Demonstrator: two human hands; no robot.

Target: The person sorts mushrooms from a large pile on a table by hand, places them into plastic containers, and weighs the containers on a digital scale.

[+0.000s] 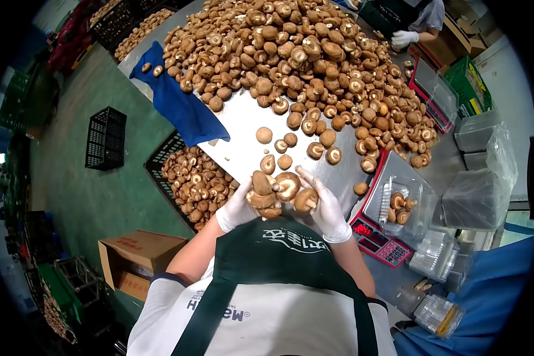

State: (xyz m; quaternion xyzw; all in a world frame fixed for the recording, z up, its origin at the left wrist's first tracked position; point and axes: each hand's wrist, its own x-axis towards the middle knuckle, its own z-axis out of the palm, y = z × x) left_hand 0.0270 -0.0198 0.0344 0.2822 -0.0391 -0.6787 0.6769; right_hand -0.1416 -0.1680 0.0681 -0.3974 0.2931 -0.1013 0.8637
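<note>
My left hand (236,211), in a white glove, is closed around a cluster of brown shiitake mushrooms (261,193) above the table's near edge. My right hand (330,212), also gloved, holds a shiitake mushroom (306,200) against its fingers. Between the hands, a mushroom with its pale gills up (287,186) touches the cluster; which hand supports it I cannot tell. Just beyond lie loose mushrooms (285,162) on the metal table (243,124). A big heap of mushrooms (291,53) spreads behind them.
On the right, a red scale (371,234) carries an open clear plastic box (406,199) with several mushrooms. Stacked clear boxes (436,255) stand beside it. A black crate of mushrooms (160,157) and a cardboard box (139,252) are at left. Across the table is another person's gloved hand (404,40).
</note>
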